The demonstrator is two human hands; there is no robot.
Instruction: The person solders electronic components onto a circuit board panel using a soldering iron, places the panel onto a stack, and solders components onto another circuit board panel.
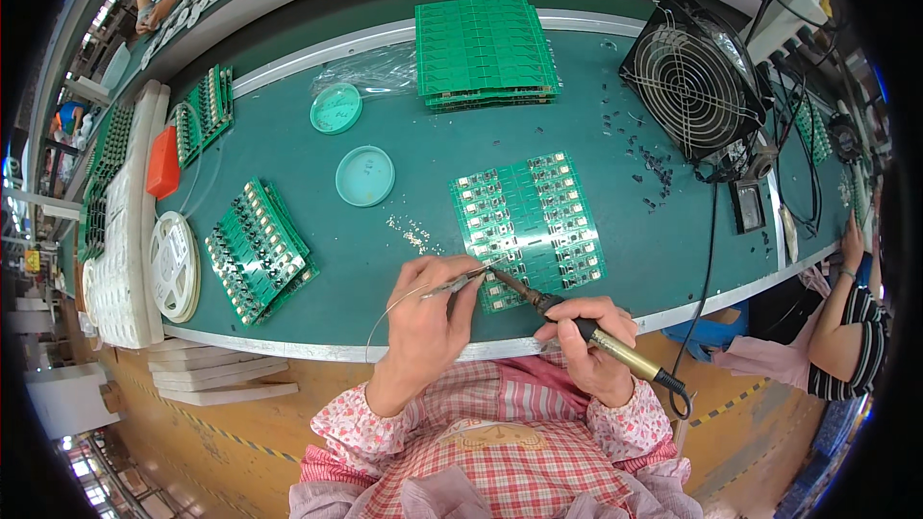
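Note:
My right hand (pixel 594 351) grips a soldering iron (pixel 627 356) by its dark and gold handle, the tip slanting down to the left. That tip meets the lower left part of a green circuit board panel (pixel 529 221), which lies flat and carries columns of small components. Fingers of my left hand (pixel 426 315) are closed on metal tweezers (pixel 454 284), pointing at the same spot beside the iron's tip. A thin solder wire (pixel 373 329) curves out from the left hand too. The exact contact point is too small to make out.
Left of the panel stand two round dishes (pixel 365 176), loose tiny parts (pixel 411 233), stacked boards (pixel 258 252) and a white reel (pixel 174 266). A board stack (pixel 486 50) sits behind. At right are a fan (pixel 687 82), scattered black bits (pixel 656 173) and the iron's cord (pixel 710 269). Other people work nearby.

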